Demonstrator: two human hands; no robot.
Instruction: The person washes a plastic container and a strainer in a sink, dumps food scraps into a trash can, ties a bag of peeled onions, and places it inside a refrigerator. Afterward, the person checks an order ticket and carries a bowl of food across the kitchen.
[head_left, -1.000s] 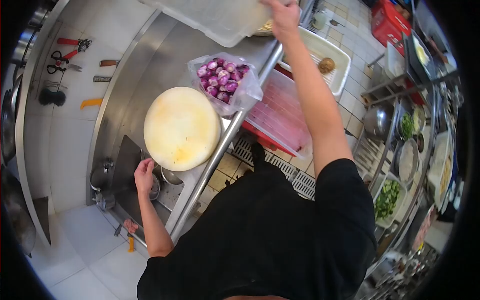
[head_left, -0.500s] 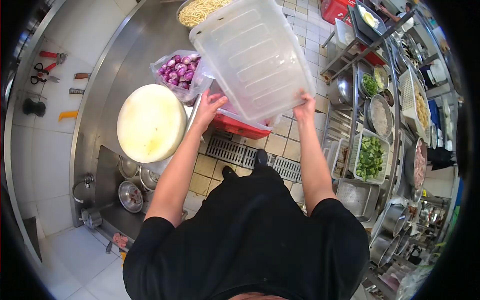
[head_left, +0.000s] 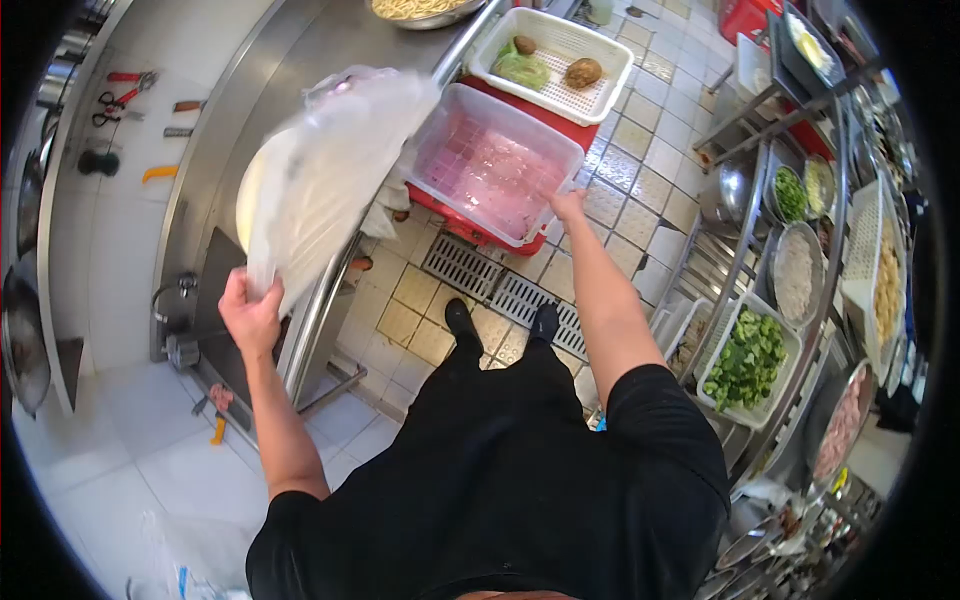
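Observation:
My left hand (head_left: 250, 315) grips one corner of a translucent plastic lid (head_left: 335, 170), blurred and tilted above the steel counter. The lid covers most of a round white chopping board (head_left: 248, 205) and the bag behind it. At the near right corner of a clear plastic bin (head_left: 428, 145), my right hand (head_left: 567, 205) is closed on the rim. The bin looks wet inside, with a pinkish bottom; whether liquid or the red underneath gives the colour, I cannot tell. It rests on a red container (head_left: 470, 232).
A white perforated basket (head_left: 618, 88) with a few vegetables sits beyond the bin. Noodles (head_left: 415, 8) fill a bowl on the counter. To the right, a rack holds a basket of green vegetables (head_left: 745, 360) and several pans. A floor drain (head_left: 460, 262) lies before my feet.
The lid has swung left over the counter, passing from my right hand to my left. My right hand has come down to the bin's rim. The bin and basket now show.

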